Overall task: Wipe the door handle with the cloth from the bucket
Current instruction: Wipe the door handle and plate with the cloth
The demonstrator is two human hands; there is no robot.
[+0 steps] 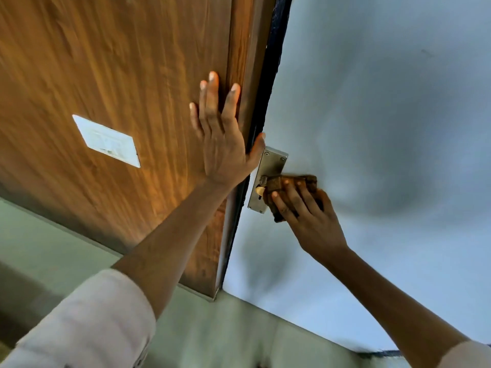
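While my right hand [305,211] clamps its fingers on the cloth [289,185] around the door handle [261,187], my left hand [223,144] lies flat with fingers spread at the door's [106,62] edge; the door could swing and pinch my thumb.

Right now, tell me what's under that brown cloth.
The cloth, gripped by the right hand, covers the door handle. Only a brass bit and the steel backplate show; the lever itself is hidden.
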